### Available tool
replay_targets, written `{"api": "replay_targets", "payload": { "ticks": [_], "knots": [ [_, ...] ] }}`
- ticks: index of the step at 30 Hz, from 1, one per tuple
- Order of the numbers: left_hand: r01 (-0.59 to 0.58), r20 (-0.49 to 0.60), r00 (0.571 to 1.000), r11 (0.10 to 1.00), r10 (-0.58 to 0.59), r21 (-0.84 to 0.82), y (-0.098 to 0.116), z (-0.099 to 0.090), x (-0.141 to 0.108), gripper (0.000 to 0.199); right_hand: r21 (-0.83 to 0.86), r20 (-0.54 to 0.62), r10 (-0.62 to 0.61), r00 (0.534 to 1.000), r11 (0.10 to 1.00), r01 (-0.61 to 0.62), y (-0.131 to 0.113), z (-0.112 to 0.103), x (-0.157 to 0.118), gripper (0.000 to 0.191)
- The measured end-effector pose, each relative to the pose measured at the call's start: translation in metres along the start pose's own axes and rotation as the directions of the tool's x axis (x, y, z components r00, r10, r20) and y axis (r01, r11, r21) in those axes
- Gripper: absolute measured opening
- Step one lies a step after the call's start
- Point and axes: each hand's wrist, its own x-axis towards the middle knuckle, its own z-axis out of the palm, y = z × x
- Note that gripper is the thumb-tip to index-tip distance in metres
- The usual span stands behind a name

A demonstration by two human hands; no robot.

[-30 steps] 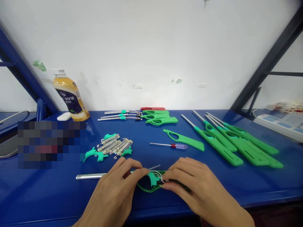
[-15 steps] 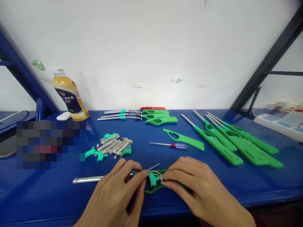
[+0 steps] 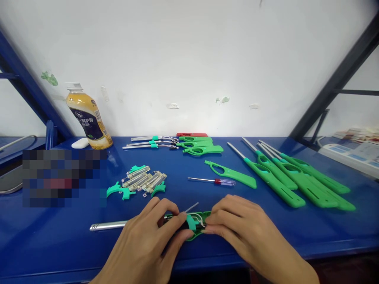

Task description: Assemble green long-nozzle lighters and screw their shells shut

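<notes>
An opened long-neck lighter lies near the table's front edge, its green shell half (image 3: 196, 236) facing up and its metal tube (image 3: 107, 226) pointing left. Inside the shell sit a teal trigger (image 3: 192, 223) and looped white wires (image 3: 200, 218). My left hand (image 3: 154, 232) grips the lighter around the trigger, thumb at the near side and fingers over the far side. A thin clear tube (image 3: 192, 207) sticks up beside its fingertips. My right hand (image 3: 242, 228) pinches the shell's right part by the wire ends; its fingertips hide what lies between them.
Beyond my hands are a screwdriver (image 3: 213, 181), a loose green shell half (image 3: 233, 173), and a pile of clear gas tanks (image 3: 145, 179) with teal triggers (image 3: 126, 193). Several assembled lighters (image 3: 275, 173) lie right. Metal tubes (image 3: 142, 144), more shells (image 3: 204, 150) and a bottle (image 3: 89, 118) stand toward the wall.
My left thumb has moved right, to the near edge of the shell below the trigger. My right fingertips have shifted slightly right, showing more of the white wires.
</notes>
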Motion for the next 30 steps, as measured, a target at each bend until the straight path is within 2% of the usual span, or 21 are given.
{"api": "replay_targets", "payload": {
  "ticks": [7, 10, 16, 23, 30],
  "knots": [
    [-0.013, 0.004, 1.000, 1.000, 0.013, 0.011, -0.0001, 0.0023, -0.0018, 0.011, -0.040, -0.006, -0.032, 0.999, 0.999, 0.032, -0.0012, 0.0010, -0.0011, 0.012],
    [-0.033, 0.000, 0.999, 0.998, 0.033, 0.055, 0.0004, 0.0029, -0.0021, 0.018, -0.052, -0.015, -0.033, 0.999, 0.998, 0.033, -0.0031, 0.0013, 0.0006, 0.009],
    [-0.050, 0.022, 0.999, 0.994, 0.048, 0.095, 0.0015, 0.0021, -0.0029, 0.019, -0.104, -0.047, -0.116, 0.992, 0.988, 0.111, -0.0062, 0.0017, 0.0028, 0.007],
    [-0.046, 0.020, 0.999, 0.984, 0.044, 0.173, 0.0050, 0.0046, -0.0072, 0.021, -0.044, -0.042, -0.068, 0.997, 0.997, 0.066, -0.0052, 0.0029, 0.0036, 0.006],
    [-0.040, 0.028, 0.999, 0.978, 0.035, 0.205, 0.0054, 0.0046, -0.0056, 0.023, -0.045, -0.071, -0.101, 0.992, 0.994, 0.098, -0.0077, 0.0011, 0.0069, 0.011]
  ]
}}
